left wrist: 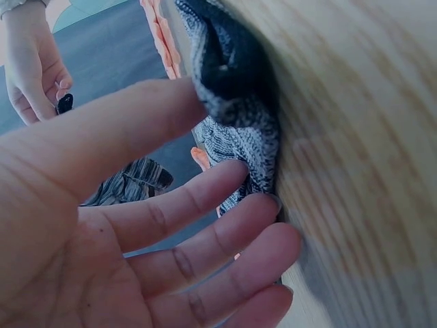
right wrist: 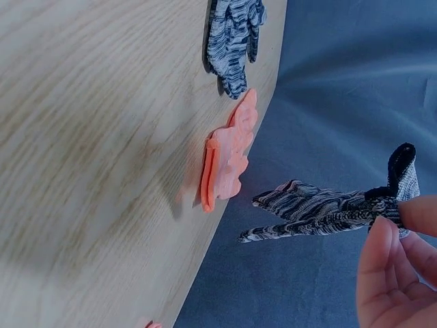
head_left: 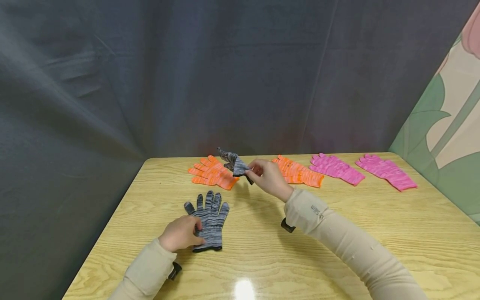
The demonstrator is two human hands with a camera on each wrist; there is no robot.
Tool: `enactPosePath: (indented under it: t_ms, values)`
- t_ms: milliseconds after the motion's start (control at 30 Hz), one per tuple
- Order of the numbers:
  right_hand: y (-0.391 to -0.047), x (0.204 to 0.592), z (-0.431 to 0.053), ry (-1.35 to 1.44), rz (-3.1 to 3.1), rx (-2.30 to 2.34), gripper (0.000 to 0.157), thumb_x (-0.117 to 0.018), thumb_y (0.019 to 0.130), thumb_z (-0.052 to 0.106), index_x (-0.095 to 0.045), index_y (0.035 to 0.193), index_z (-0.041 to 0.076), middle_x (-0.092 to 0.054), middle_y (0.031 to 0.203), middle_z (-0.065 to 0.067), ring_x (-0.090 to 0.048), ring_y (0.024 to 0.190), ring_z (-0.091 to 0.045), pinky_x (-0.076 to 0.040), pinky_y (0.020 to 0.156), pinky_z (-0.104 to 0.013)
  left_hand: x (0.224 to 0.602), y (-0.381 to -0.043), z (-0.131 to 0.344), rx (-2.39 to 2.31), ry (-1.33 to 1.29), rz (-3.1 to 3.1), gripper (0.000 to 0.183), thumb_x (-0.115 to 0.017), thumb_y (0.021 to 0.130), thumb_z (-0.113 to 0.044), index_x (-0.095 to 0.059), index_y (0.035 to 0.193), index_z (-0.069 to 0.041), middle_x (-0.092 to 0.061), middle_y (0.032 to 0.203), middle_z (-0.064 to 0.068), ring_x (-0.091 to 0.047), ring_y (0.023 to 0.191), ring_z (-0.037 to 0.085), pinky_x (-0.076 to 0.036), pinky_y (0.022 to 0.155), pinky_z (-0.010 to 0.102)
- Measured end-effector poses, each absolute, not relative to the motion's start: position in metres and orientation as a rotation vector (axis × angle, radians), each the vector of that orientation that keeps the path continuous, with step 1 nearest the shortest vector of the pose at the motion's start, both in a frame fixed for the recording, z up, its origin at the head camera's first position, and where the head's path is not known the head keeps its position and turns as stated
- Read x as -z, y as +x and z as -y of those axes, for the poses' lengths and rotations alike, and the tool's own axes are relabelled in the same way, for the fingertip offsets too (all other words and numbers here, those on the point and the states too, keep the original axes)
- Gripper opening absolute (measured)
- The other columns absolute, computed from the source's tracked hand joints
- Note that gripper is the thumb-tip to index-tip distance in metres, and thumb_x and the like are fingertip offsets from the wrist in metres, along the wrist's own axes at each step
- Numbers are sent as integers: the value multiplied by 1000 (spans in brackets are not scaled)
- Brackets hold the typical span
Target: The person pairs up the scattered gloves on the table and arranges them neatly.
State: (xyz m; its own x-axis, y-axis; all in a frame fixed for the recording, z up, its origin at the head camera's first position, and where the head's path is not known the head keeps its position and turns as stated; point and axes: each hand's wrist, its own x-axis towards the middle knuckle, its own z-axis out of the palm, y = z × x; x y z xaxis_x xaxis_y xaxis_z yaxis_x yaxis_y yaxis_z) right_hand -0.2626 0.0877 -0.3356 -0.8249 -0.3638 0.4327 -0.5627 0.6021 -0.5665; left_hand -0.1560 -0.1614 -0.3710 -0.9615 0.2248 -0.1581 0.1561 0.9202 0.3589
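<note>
A black-and-grey knit glove lies flat on the table, fingers pointing to the back. My left hand rests on its left side, thumb and fingers spread apart; in the left wrist view the thumb and fingertips touch the knit. My right hand holds a second black-and-grey glove above the table. Its cuff is pinched between thumb and fingers, as the right wrist view shows, and the glove's fingers stick out freely.
Along the back lie an orange glove at left, another orange glove partly behind my right hand, and two pink gloves, one nearer the middle and one far right. A dark curtain hangs behind the wooden table.
</note>
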Motion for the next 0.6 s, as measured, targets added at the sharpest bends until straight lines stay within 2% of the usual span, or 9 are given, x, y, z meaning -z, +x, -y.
enactPosePath:
  t_ms: [600]
  values:
    - [-258,337,-84,794,2548,-1067,10,-65,87,14,-68,93,6,-65,69,-6,-55,60,-10,-44,55,-24,373,-157,162,-519,288,-2891,27,-81,70,-21,-62,85,-7,-52,67,0,-45,58,14,-36,52,28]
